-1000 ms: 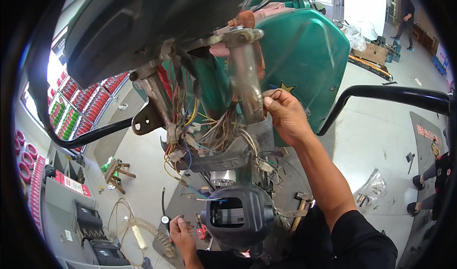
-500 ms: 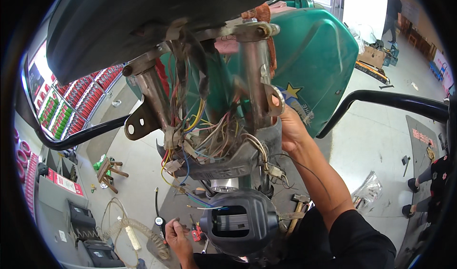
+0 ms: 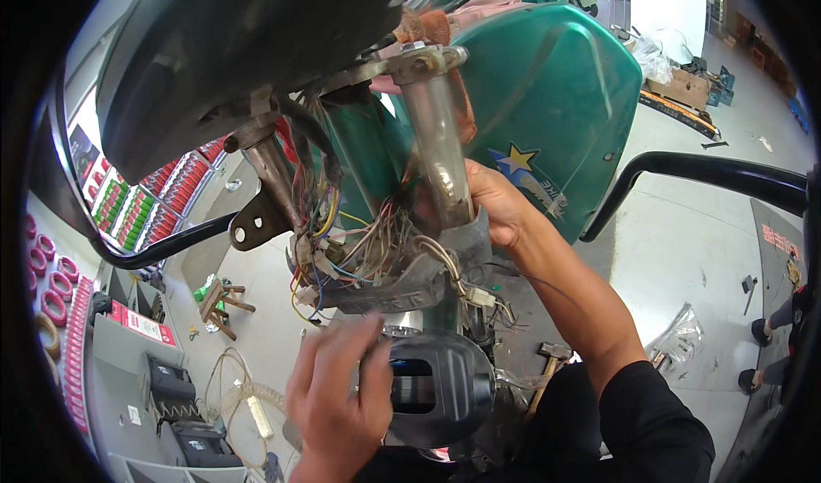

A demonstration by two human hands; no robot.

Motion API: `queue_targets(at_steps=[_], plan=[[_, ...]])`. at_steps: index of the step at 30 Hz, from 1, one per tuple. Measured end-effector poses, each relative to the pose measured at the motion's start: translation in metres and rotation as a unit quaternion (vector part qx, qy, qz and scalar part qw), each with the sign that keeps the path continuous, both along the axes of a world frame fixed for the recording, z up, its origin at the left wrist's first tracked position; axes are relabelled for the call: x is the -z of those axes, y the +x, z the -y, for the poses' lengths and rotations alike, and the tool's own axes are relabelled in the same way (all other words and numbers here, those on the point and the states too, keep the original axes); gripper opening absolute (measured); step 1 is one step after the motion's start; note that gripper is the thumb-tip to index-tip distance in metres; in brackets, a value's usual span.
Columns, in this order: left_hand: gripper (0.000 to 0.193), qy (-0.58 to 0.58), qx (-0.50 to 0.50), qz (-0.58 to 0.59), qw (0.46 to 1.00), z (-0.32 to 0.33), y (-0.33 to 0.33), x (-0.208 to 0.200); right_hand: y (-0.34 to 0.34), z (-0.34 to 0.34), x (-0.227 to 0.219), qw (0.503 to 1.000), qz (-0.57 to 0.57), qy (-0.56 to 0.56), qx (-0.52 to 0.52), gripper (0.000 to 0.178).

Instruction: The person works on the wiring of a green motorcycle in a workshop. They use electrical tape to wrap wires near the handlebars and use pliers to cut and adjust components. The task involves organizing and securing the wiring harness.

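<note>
My right hand (image 3: 496, 205) is closed round the right metal fork tube (image 3: 432, 132), from its outer side; its fingertips are hidden behind the tube. Smeared by motion, my left hand (image 3: 338, 389) is lifted in front of the black plastic housing (image 3: 445, 389) with a rectangular opening. Its fingers are bent, and whether they hold anything cannot be made out. Between the two fork tubes hangs a tangle of coloured wires (image 3: 389, 235) above a dark curved cover (image 3: 385, 295). A pale wire connector (image 3: 481, 297) dangles at its right. On the left fork tube is a metal bracket (image 3: 256, 222) with holes.
A large black panel (image 3: 231, 64) overhangs the fork. Behind stands a green body panel (image 3: 556, 98) with a star sticker. Black bars (image 3: 710, 171) reach out on both sides. A hammer (image 3: 552, 359), a wooden stool (image 3: 224, 303) and a coiled hose (image 3: 256, 397) are below.
My left hand has risen and moved right, to the black housing. The bracket seen earlier by my right hand has turned or slipped from view. The whole view has shifted slightly.
</note>
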State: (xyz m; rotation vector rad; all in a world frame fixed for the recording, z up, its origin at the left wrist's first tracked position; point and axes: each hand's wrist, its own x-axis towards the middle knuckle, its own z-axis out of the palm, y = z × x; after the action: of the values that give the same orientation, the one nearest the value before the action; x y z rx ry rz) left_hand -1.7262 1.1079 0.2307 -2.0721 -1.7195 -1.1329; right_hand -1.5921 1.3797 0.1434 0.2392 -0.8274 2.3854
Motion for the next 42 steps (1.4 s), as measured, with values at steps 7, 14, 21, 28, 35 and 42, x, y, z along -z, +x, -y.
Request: queue_targets(at_steps=[7,14,21,28,35,42], plan=[[0.019,-0.06,-0.044,-0.053,0.996,-0.088,0.007,-0.03,-0.007,0.007,-0.01,0.999,-0.028,-0.005,-0.023,0.03],[0.017,-0.047,-0.062,-0.056,0.995,-0.106,0.008,-0.024,-0.008,-0.004,-0.003,0.997,-0.034,0.022,-0.062,0.037],[0.014,-0.047,-0.082,-0.001,0.996,-0.104,0.002,-0.018,0.003,0.007,-0.015,0.998,-0.013,0.04,-0.052,0.051],[0.015,0.036,-0.07,0.054,0.995,-0.084,-0.001,-0.003,0.032,0.022,-0.009,0.961,0.078,0.173,0.201,0.055],[0.009,0.1,-0.056,0.139,0.984,-0.072,0.001,0.016,0.06,0.058,0.02,0.935,0.112,0.069,0.331,0.026],[0.01,0.17,-0.08,0.085,0.978,-0.067,-0.001,0.029,0.072,0.07,0.04,0.909,0.145,0.054,0.388,0.022]])
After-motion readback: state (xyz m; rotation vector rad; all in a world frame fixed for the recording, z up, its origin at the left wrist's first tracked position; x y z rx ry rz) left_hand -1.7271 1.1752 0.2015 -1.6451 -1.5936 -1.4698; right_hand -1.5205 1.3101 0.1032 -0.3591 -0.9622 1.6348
